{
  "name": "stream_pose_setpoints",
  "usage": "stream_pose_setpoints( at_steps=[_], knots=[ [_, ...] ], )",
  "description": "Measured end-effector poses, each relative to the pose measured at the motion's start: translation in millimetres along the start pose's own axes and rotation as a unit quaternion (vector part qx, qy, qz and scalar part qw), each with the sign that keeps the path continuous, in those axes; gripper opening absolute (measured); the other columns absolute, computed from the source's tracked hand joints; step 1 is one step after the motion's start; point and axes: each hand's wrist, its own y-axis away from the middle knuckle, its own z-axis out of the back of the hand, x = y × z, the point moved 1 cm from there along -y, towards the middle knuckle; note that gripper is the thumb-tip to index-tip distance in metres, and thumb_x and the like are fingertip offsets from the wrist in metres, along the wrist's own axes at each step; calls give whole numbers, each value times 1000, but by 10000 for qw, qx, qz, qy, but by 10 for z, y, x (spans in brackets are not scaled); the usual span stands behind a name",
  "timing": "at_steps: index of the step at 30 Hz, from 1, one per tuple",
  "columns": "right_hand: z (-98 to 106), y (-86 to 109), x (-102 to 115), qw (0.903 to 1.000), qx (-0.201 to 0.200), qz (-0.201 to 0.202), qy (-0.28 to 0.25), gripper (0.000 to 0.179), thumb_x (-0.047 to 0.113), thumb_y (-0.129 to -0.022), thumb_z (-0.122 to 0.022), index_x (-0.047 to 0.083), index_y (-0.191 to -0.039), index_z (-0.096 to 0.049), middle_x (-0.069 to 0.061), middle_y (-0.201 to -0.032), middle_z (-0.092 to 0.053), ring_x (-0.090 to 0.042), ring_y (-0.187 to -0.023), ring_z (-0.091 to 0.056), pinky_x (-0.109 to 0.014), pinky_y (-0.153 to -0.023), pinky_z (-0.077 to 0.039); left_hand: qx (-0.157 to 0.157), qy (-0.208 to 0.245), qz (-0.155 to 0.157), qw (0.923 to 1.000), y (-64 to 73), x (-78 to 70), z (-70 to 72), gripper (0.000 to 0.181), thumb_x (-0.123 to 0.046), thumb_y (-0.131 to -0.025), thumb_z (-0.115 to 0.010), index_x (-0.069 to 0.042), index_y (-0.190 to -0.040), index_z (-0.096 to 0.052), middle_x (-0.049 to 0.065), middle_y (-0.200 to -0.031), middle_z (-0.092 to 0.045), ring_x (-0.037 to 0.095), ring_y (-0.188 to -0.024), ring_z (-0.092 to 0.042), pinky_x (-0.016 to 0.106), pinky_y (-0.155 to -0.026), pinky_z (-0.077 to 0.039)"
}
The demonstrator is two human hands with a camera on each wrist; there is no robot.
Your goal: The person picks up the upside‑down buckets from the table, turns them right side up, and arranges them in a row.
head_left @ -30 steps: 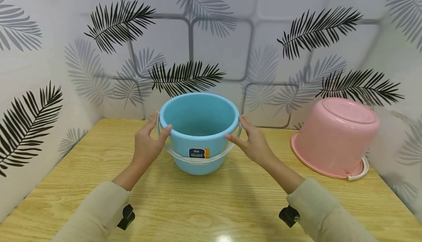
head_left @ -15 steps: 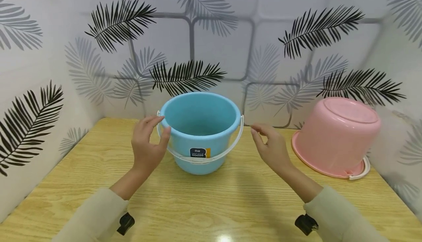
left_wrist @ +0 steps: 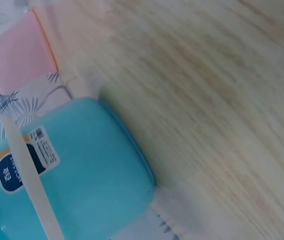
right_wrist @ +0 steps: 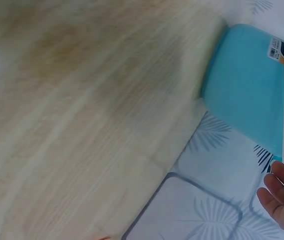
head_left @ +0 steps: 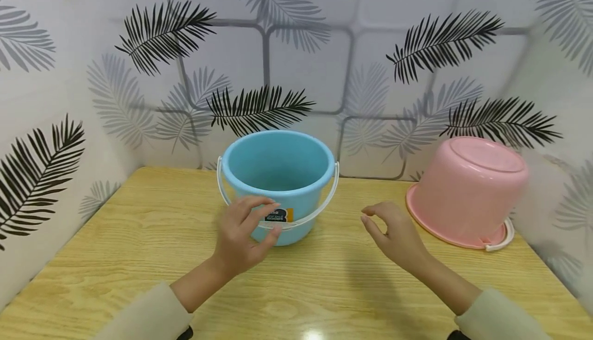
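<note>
A light blue bucket [head_left: 308, 201] stands upright on the wooden table, its mouth facing up. Its white handle [head_left: 327, 202] hangs down across the front, over a dark and orange label [head_left: 278, 215]. My left hand [head_left: 241, 234] is in front of the bucket's lower left, fingers loosely bent with a gap to the thumb; it holds nothing and hides part of the handle. In the left wrist view the visible stretch of handle [left_wrist: 32, 187] has no fingers on it. To the right of the bucket my right hand [head_left: 398, 234] hovers apart from it, fingers relaxed and holding nothing.
A pink bucket [head_left: 468, 196] rests upside down at the table's right, its white handle [head_left: 502, 239] lying at its front right. Behind the wooden table [head_left: 296, 293] rises a wall [head_left: 315, 72] with a leaf pattern.
Both hands have let go of the blue bucket's rim. The left has come down and right to its front; the right has moved away to the right. Both buckets stay in place.
</note>
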Motion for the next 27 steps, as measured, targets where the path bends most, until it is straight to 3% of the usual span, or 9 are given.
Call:
stream_pose_setpoints(
  at_steps=[5, 11, 22, 27],
  knots=[
    [44, 167, -28, 9995, 216, -141, 203, 17, 5, -83, -65, -1, -99, -68, -12, -96, -68, -28, -92, -63, -44, -76, -52, 141, 165, -390, 9990, 78, -83, -37, 31, -27, -92, -52, 0, -91, -68, 11, -89, -64, 25, -80, -60, 34, -68, -51],
    [107, 338, -88, 9971, 463, -507, 328, 25, 10, -85, -63, -1, -108, -66, -17, -105, -67, -33, -96, -63, -47, -76, -53, 706, 411, -699, 9942, 187, -192, -83, 32, -28, -93, -49, -2, -92, -68, 9, -90, -64, 23, -84, -60, 33, -74, -51],
    [215, 553, -248, 9945, 490, -639, 677, 37, 11, -85, -64, -4, -118, -57, -22, -115, -61, -40, -108, -56, -54, -86, -47, 1914, 741, -475, 9776, 409, -323, -126, 35, -30, -94, -45, -3, -102, -65, 7, -102, -64, 19, -95, -60, 29, -84, -49],
    [241, 628, -330, 9907, 842, -793, 714, 47, 14, -87, -63, -6, -126, -48, -26, -124, -55, -44, -115, -49, -59, -91, -42, 2466, 634, -340, 9664, 483, -353, -144, 37, -32, -94, -45, -4, -111, -61, 8, -110, -62, 20, -101, -60, 31, -87, -50]
  ],
)
